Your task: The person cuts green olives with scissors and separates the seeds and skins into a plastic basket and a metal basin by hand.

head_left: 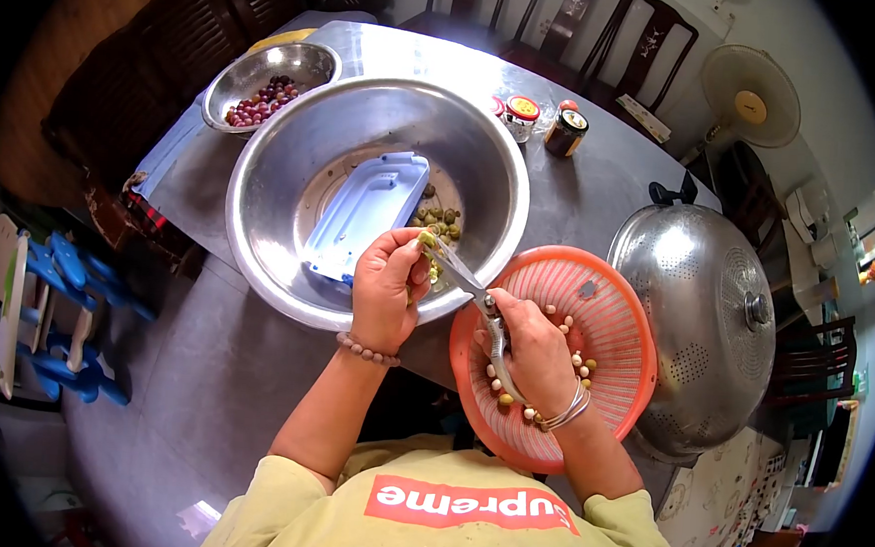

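Note:
My right hand (pixel 531 354) is wrapped round the handles of metal scissors (pixel 465 275). Their blades point up and left, touching or close to a small yellow-green piece (pixel 427 239), perhaps a fruit or husk. My left hand (pixel 389 276) pinches that piece over the near rim of a large steel basin (pixel 263 178); its lower fingers are partly hidden. Inside the basin lie a pale blue plastic tray (pixel 377 205) and several small green pieces (pixel 437 221). Beneath my right hand stands an orange colander (pixel 618 355) with several small round cream and brownish nuts or fruits (pixel 580 362).
A smaller steel bowl (pixel 315 57) of reddish grapes (pixel 260 102) stands beyond the basin at left. Lidded jars (pixel 566 133) are at the table's far side. A large domed steel lid (pixel 690 319) with holes lies right of the colander. Wooden chairs surround the grey table (pixel 602 198).

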A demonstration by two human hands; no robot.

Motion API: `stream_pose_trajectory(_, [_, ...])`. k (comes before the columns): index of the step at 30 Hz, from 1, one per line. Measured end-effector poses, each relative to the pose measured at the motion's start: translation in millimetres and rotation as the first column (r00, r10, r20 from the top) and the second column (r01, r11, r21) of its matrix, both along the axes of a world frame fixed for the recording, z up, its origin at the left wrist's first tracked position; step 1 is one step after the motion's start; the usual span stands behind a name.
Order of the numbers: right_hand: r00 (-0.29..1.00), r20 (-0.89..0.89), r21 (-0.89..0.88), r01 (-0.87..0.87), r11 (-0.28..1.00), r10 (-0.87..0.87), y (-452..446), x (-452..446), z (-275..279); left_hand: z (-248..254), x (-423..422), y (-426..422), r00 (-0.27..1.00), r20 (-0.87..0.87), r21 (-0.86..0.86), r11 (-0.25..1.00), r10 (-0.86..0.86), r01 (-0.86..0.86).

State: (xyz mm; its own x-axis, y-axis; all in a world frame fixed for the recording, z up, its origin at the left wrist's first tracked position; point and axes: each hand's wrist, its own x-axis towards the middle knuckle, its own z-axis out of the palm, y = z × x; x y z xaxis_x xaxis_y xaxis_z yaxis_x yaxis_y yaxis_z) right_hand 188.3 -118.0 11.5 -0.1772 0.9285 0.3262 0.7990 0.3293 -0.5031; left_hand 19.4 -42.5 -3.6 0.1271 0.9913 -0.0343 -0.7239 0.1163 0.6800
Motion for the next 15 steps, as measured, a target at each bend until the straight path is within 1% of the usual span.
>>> stream_pose_trajectory(2, [1.0,-0.013,-0.02,-0.005,1.0,0.004,-1.4,-0.2,1.5,-1.5,0.0,-0.1,1.0,-0.013,0.008,1.0,0.01,-0.01])
stream_pose_trajectory(4, [1.0,-0.026,-0.037,-0.01,0.999,0.009,-1.8,-0.2,-0.2,-4.6,-1.3,0.9,1.0,0.009,0.023,1.0,0.002,-0.002])
stream_pose_trajectory(6, [0.997,-0.077,-0.074,-0.037,0.997,0.032,-1.4,-0.2,-6.6,-2.2,1.4,-1.1,1.0,0.013,0.005,1.0,0.021,-0.021])
stream_pose_trajectory(10, [0.997,-0.076,-0.082,-0.033,0.996,0.027,-0.5,-2.6,-2.3,-3.2,1.1,-0.5,0.998,0.054,-0.004,0.999,0.039,-0.039])
stream_pose_trajectory(12, [0.998,-0.06,-0.134,-0.025,0.991,0.017,-0.1,-1.7,-3.2,2.2,0.7,-0.8,0.998,0.044,-0.028,0.999,0.04,-0.039])
stream_pose_trajectory(13, [0.998,-0.059,-0.133,-0.026,0.991,0.019,0.4,-1.7,-2.9,4.3,0.7,-0.6,0.999,0.035,-0.053,0.998,0.041,-0.039])
stream_pose_trajectory(15, [0.998,-0.068,-0.107,0.001,0.994,-0.009,0.9,-2.1,-1.9,0.5,-2.3,1.4,0.999,0.034,-0.034,0.999,0.014,-0.013])
